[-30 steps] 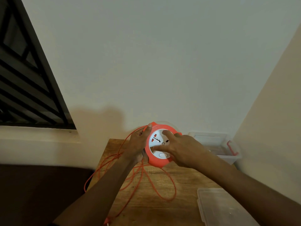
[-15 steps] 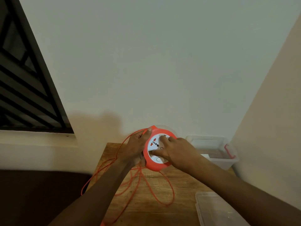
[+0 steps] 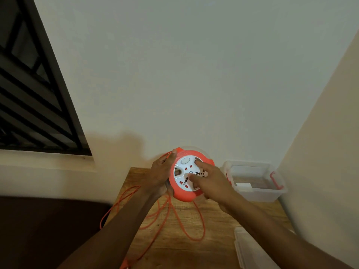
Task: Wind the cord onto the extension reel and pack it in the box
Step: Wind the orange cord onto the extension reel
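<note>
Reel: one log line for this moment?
reel: held above table | left hand: grips rim | right hand: fingers on face | cord: loose | box: open

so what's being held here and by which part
The extension reel: left hand grips its orange rim; right hand fingers press its white socket face.

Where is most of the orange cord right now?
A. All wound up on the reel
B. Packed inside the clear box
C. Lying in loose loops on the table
C: the orange cord sprawls in loose loops over the wooden table below the reel, while the clear box holds no cord.
</note>
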A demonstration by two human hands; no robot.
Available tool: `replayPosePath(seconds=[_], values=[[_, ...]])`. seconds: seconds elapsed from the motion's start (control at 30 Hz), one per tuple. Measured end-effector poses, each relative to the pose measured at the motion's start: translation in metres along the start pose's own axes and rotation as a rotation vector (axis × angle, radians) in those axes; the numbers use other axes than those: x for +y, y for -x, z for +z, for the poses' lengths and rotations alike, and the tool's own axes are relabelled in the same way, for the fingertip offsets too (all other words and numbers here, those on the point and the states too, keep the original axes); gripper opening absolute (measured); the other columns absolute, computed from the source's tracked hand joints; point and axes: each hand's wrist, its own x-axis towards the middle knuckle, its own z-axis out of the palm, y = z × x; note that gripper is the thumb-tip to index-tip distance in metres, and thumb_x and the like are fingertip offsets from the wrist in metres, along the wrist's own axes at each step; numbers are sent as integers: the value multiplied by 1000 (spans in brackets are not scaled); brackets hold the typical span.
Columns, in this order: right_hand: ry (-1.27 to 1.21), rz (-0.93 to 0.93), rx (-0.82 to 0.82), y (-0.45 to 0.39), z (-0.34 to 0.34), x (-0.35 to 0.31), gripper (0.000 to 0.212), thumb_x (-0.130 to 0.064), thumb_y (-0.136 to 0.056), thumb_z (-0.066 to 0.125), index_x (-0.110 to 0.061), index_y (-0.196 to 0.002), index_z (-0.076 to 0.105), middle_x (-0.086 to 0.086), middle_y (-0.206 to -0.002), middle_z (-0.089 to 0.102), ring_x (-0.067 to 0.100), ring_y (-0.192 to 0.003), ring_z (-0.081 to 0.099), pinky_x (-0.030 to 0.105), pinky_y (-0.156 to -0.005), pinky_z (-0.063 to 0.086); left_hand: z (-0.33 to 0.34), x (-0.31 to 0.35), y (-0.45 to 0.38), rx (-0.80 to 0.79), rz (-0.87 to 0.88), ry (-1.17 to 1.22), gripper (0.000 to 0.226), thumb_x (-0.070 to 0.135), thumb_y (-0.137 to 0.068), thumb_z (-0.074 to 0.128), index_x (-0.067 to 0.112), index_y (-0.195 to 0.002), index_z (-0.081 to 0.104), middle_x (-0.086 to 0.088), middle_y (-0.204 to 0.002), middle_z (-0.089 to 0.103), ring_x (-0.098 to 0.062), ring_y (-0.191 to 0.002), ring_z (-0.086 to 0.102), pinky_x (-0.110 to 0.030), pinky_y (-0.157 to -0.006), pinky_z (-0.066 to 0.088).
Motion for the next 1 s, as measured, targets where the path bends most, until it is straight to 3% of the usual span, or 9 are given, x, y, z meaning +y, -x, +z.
replayPosePath(seconds=[0.07, 0.17, 0.27, 0.33, 0.47, 0.53, 0.67, 0.87, 1.0], values=[[-98, 75, -77, 7, 5, -1, 85, -47, -68, 69, -37, -145, 34, -20, -110, 64, 4, -86, 66, 24, -64, 54, -3, 0, 0, 3, 18, 0, 49, 54, -80, 74, 15, -109, 79, -21, -110, 78, -37, -92, 77, -47, -78, 64], [274, -161, -50, 10, 5, -2, 79, -45, -76, 63, -32, -145, 28, -11, -84, 72, 4, -73, 66, 25, -62, 51, -3, 3, -1, -10, 28, 17, 46, 55, -79, 76, 19, -107, 81, -19, -113, 78, -33, -94, 78, -43, -77, 63], [888, -548, 111, 6, -8, -5, 47, -31, -85, 57, -24, -131, 50, 1, -96, 71, 22, -86, 67, 37, -69, 55, -3, 6, -3, -28, 30, -3, 47, 59, -77, 76, 21, -105, 81, -17, -111, 79, -36, -97, 78, -46, -79, 64], [1055, -710, 72, 5, -15, -7, 39, -23, -81, 65, -23, -120, 62, 7, -109, 65, 27, -92, 63, 39, -70, 55, -3, 7, -3, -23, 35, -37, 42, 60, -79, 73, 24, -100, 82, -16, -108, 80, -36, -93, 79, -44, -74, 65], [1212, -747, 4, 6, -18, -7, 66, -25, -72, 80, -33, -131, 52, 15, -132, 53, 34, -106, 58, 44, -76, 54, 0, 6, 1, -48, 4, -65, 41, 58, -83, 67, 25, -105, 79, -11, -106, 81, -32, -90, 80, -38, -66, 64], [1286, -705, 32, 5, -18, -7, 76, -30, -75, 78, -39, -140, 39, 17, -132, 50, 37, -108, 56, 44, -78, 52, 3, 5, 2, -50, 7, -73, 46, 61, -81, 67, 25, -109, 76, -9, -105, 82, -31, -90, 80, -37, -65, 64], [1295, -646, 86, 6, -13, -5, 75, -37, -86, 66, -42, -146, 21, 20, -132, 48, 38, -112, 50, 45, -85, 48, 7, 4, 3, -17, 7, -85, 43, 57, -90, 63, 23, -113, 73, -7, -106, 82, -31, -91, 80, -40, -69, 65], [1344, -740, 44, -1, -15, -7, 69, -33, -86, 68, -33, -143, 30, 19, -122, 58, 38, -111, 54, 47, -88, 49, 13, 7, 7, -14, 24, -94, 39, 57, -87, 63, 25, -108, 74, -3, -101, 83, -27, -86, 81, -35, -63, 64], [1232, -764, 176, -3, -17, -4, 64, -47, -74, 72, -33, -132, 49, 7, -97, 74, 29, -79, 69, 38, -65, 55, 17, 9, 11, -7, 97, -124, 24, 47, -97, 63, 31, -90, 80, 0, -91, 83, -21, -77, 81, -26, -57, 62]])
